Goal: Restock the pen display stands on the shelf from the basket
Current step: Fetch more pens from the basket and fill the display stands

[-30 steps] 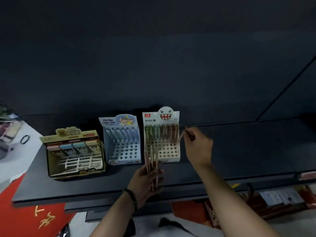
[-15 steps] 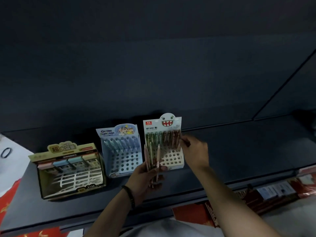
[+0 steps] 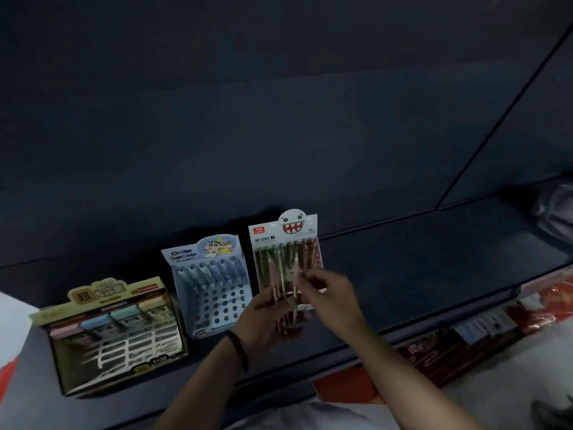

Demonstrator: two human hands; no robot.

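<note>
Three cardboard stands sit upright on the dark shelf [image 3: 418, 274]: a blue stand [image 3: 214, 287], a yellow stand [image 3: 114, 333] at its 8 o'clock, and a white stand [image 3: 283, 234] at its 2 o'clock, back row filled. At the white stand's 6 o'clock, the left hand [image 3: 263, 324] grips upright pens [image 3: 274, 283].

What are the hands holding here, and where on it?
Left hand grips a bunch of pens by the lower barrels; right hand pinches one pen mid-barrel.

Single wide-angle camera, worn on the person's head. Faces forward and down at the dark shelf [image 3: 418, 274], near. Shelf front edge crosses the lower frame.
</note>
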